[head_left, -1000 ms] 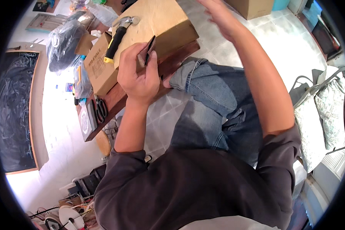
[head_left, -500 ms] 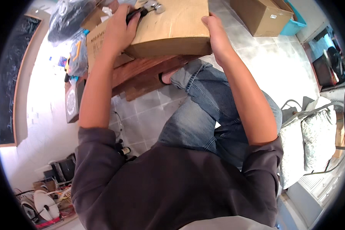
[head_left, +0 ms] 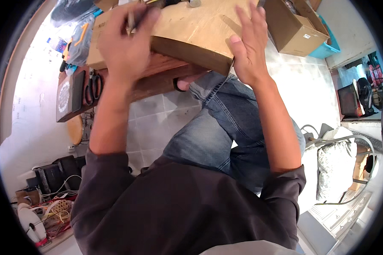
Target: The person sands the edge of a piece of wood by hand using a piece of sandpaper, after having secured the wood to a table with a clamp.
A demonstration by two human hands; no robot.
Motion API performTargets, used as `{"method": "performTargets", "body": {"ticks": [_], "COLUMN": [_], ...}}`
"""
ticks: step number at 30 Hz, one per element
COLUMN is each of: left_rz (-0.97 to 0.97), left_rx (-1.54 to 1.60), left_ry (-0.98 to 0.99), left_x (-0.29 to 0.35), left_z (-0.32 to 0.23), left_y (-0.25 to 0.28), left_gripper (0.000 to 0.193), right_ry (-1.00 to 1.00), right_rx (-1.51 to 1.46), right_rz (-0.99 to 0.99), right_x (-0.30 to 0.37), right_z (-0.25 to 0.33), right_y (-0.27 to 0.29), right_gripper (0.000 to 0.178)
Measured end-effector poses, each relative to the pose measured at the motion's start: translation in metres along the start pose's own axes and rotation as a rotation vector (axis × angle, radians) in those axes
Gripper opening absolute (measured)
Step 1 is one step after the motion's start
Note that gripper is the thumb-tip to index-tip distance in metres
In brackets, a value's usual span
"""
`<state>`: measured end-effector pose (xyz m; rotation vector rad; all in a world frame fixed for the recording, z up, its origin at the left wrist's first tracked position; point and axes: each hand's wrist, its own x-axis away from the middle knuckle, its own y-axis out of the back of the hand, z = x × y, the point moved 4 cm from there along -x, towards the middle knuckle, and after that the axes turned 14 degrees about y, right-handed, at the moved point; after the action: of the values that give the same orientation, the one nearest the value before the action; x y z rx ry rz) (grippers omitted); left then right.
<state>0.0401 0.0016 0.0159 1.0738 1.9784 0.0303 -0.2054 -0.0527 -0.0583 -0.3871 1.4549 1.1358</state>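
Note:
A flat brown box (head_left: 191, 25) lies tilted on the reddish wooden table (head_left: 153, 85). My right hand (head_left: 252, 46) is at its right corner, fingers spread and the thumb by the top edge. Blurred by motion, my left hand (head_left: 125, 44) is over the box's left end. Something dark shows between its fingers, too smeared to name. A tool with a black handle and a metal head, likely a hammer (head_left: 194, 3), lies on the box at the top edge of the view, partly cut off. Under my left hand is a piece of printed cardboard (head_left: 97, 46).
Scissors (head_left: 92, 87) with black handles lie by a grey box (head_left: 70, 97) at the table's left end. Plastic-wrapped items (head_left: 81, 42) sit behind. An open carton (head_left: 300, 32) stands on the floor at right, beside a blue bin (head_left: 330, 46). Cushions (head_left: 337, 170) are at lower right.
The box has turned, its right corner now nearer to me. My left hand has moved off the tool, left and nearer. My right hand has gone from gripping the edge to spread fingers.

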Motion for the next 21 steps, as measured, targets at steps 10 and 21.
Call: {"method": "performTargets", "body": {"ticks": [10,21], "left_rz": [-0.069,-0.161], "left_rx": [0.190,0.181], "left_ry": [-0.195,-0.217], "left_x": [0.118,0.117], "left_z": [-0.017,-0.009], "left_y": [-0.067,-0.077], "left_gripper": [0.038,0.043], "right_ry": [0.130,0.096], "right_rx": [-0.297,-0.303], "right_rz": [-0.075,-0.064], "right_x": [0.000,-0.010], "right_z": [-0.007,0.003], "right_y": [-0.018,-0.012], "right_gripper": [0.061,0.065]}}
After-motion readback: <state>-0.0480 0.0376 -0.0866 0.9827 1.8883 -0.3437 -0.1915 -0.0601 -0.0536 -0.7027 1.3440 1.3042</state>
